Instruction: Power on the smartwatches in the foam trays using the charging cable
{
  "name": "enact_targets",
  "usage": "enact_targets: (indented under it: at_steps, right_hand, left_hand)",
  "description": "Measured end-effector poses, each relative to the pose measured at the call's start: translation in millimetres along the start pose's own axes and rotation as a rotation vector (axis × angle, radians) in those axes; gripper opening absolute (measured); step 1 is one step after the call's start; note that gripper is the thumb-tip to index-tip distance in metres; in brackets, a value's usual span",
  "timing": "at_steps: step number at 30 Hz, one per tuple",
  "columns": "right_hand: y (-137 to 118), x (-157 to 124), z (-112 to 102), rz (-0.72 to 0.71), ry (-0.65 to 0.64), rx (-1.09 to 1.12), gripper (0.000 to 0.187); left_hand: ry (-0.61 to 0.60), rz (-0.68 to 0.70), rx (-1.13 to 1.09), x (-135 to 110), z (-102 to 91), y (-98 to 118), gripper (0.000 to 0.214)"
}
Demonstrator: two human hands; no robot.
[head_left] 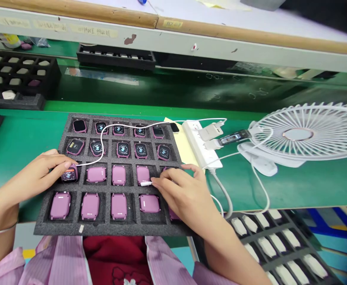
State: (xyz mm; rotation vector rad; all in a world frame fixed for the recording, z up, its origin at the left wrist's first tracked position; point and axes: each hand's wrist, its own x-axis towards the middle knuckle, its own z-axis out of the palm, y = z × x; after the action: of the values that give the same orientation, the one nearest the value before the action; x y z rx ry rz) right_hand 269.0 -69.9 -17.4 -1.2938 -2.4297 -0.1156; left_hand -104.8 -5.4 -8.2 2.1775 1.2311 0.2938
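A black foam tray point(78, 186) lies on the green bench, its square pockets holding pink smartwatches. The upper watches lie screen up, and several lower ones show their pink backs. My left hand point(39, 174) lies over the tray's left edge, fingers on a screen-up watch point(69, 173) with a white charging cable point(102, 142) running to it. My right hand point(179, 194) rests on the lower right pockets, its fingers at a small white cable plug point(146, 183). That hand hides the watches beneath it.
A white power strip point(201, 142) with plugged-in adapters lies beside a yellow paper pad point(183, 144). A white desk fan point(298, 134) stands at the right. Foam trays of pale items sit at the back left point(16, 75) and lower right point(277, 245). A shelf edge crosses above.
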Motion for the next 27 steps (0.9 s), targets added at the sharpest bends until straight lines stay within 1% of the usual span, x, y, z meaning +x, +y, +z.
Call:
enact_targets:
  at_steps: [2, 3, 7, 9, 12, 16, 20, 22, 27]
  right_hand:
    - [0.0, 0.9, 1.3, 0.037, 0.054, 0.004, 0.034]
    - [0.3, 1.1, 2.3, 0.046, 0.057, 0.004, 0.034]
    - [1.8, 1.0, 4.9, 0.053, -0.041, 0.020, 0.032]
    - [1.3, 0.9, 4.2, 0.063, -0.063, 0.025, 0.029]
    - [0.2, 2.0, 0.4, 0.041, -0.070, 0.033, 0.030]
    - [4.3, 6.0, -6.4, 0.033, -0.042, 0.089, 0.027]
    - [12.4, 11.1, -3.7, 0.075, -0.123, -0.055, 0.029]
    - [14.4, 13.2, 1.2, 0.090, -0.150, -0.090, 0.031]
    - [12.0, 15.4, 9.0, 0.115, -0.141, -0.079, 0.029]
  left_hand:
    - [0.001, -0.001, 0.000, -0.4, -0.1, 0.2, 0.042]
    - [0.000, -0.002, 0.001, -0.4, -0.4, 1.0, 0.043]
    - [-0.031, -0.034, 0.024, 0.4, -2.6, 6.4, 0.045]
    - [-0.044, -0.049, 0.032, 0.7, -3.4, 8.2, 0.044]
    - [-0.042, -0.047, 0.033, 0.9, -3.6, 8.6, 0.044]
    - [-0.040, -0.045, 0.042, 1.4, -3.6, 8.6, 0.044]
    - [-0.053, -0.047, 0.057, 0.7, -3.0, 9.4, 0.047]
    - [-0.038, -0.063, 0.090, -0.8, -1.9, 9.4, 0.048]
    - [0.032, -0.133, 0.177, -2.8, 0.1, 10.5, 0.049]
